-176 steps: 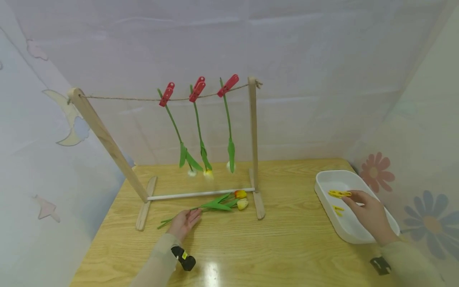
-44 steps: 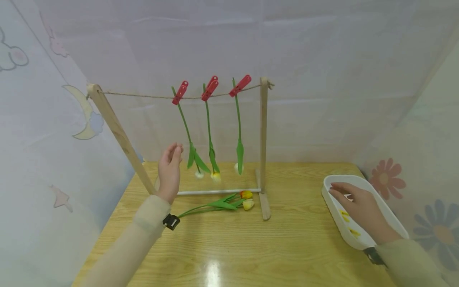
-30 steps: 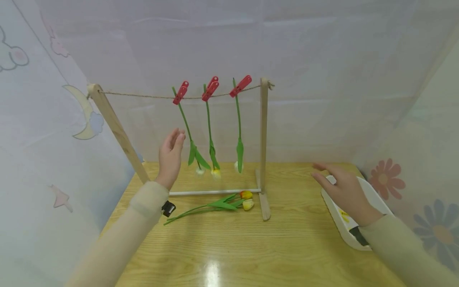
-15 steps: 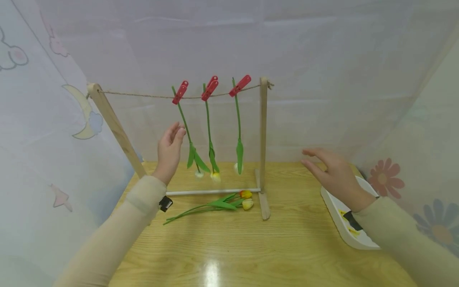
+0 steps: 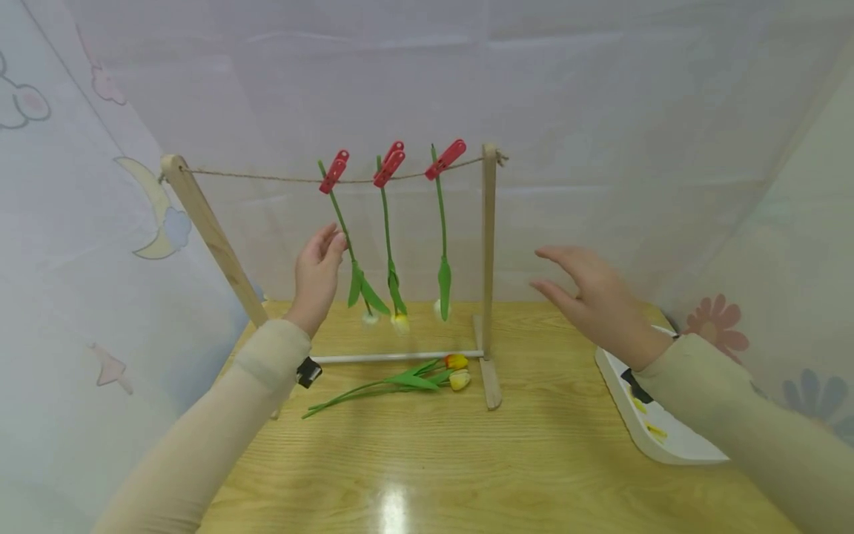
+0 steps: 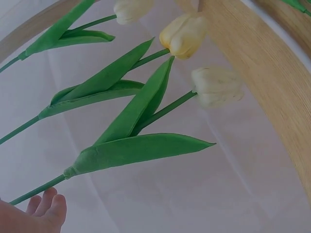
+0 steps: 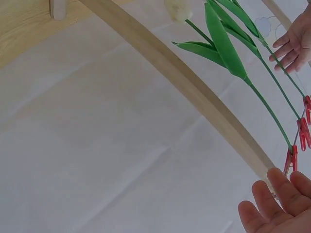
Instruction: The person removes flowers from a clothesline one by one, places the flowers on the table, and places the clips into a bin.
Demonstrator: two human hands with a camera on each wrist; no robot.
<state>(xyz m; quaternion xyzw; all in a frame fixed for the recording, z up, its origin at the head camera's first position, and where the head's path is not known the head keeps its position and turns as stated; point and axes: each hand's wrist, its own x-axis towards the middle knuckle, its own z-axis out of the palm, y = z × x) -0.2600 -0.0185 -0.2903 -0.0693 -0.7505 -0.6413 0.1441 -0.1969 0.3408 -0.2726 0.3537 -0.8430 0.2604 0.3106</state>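
Note:
Three artificial tulips hang heads down from a twine line, each held by a red clothespin: the left tulip (image 5: 356, 282), the middle tulip (image 5: 394, 280) and the right tulip (image 5: 444, 282). My left hand (image 5: 315, 278) is raised beside the left tulip's stem, fingers loosely bent; whether it touches the stem I cannot tell. In the left wrist view, that stem runs past the fingertips (image 6: 57, 204). My right hand (image 5: 590, 300) hovers right of the rack, thumb and fingers apart, with nothing between them. In the right wrist view its fingers (image 7: 265, 199) appear near the right post.
Two more tulips (image 5: 414, 380), one orange-yellow and one cream, lie on the wooden table (image 5: 467, 460) by the rack's white bar (image 5: 394, 358). A white tray (image 5: 680, 449) with yellow clothespins (image 5: 656, 430) stands at the right, partly under my right forearm. Wooden posts (image 5: 489, 259) carry the twine.
My right hand has put a yellow clothespin back, left the tray and moved up and left. My left hand has risen from the lying tulips to the left hanging tulip's stem.

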